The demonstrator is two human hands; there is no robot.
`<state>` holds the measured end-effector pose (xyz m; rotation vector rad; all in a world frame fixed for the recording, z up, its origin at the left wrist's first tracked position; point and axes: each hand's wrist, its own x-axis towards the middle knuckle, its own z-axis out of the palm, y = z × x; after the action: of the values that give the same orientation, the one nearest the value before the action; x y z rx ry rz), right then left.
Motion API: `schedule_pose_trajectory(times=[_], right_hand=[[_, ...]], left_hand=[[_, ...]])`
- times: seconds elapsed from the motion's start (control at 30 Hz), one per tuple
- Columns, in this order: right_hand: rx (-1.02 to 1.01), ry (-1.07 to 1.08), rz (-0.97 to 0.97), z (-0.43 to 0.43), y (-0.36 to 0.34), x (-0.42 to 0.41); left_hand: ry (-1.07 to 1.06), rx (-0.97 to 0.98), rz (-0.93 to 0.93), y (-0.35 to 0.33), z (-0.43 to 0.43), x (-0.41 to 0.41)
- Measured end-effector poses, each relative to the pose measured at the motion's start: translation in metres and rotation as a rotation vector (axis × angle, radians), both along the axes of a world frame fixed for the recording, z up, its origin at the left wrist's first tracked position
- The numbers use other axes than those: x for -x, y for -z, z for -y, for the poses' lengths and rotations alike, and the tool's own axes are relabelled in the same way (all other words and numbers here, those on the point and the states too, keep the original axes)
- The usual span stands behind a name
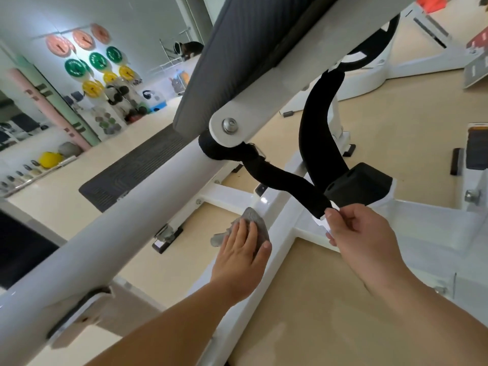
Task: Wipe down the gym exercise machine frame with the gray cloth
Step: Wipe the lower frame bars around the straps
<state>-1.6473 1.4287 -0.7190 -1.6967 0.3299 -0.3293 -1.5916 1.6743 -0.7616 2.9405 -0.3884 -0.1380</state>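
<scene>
Your left hand (pixel 241 250) flat, fingers straight, pressing gray cloth (pixel 254 223) onto white frame (pixel 284 228); your right hand (pixel 361 233) pinching black handle (pixel 287 184) tip.

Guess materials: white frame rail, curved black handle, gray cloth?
Frame rail: probably painted or powder-coated metal; glossy white, shows glare. Handle: matte black, likely foam or rubber sleeve, frayed at one end. Cloth: gray textile, maybe microfibre; crumpled, nubby texture.
</scene>
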Motion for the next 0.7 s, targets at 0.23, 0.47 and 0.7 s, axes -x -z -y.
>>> schedule_pose_trajectory(times=[0.23, 0.47, 0.7], right_hand=[[-0.051, 0.050, -0.005, 0.009, 0.005, -0.007], [-0.200, 0.119, -0.011, 0.005, 0.008, -0.013], [-0.204, 0.146, -0.039, 0.003, 0.002, -0.023]], left_hand=[[-0.109, 0.040, -0.030, 0.004, -0.002, -0.061], [-0.078, -0.026, 0.111, 0.014, 0.028, -0.097], [0.028, -0.018, 0.116, 0.014, -0.006, -0.032]])
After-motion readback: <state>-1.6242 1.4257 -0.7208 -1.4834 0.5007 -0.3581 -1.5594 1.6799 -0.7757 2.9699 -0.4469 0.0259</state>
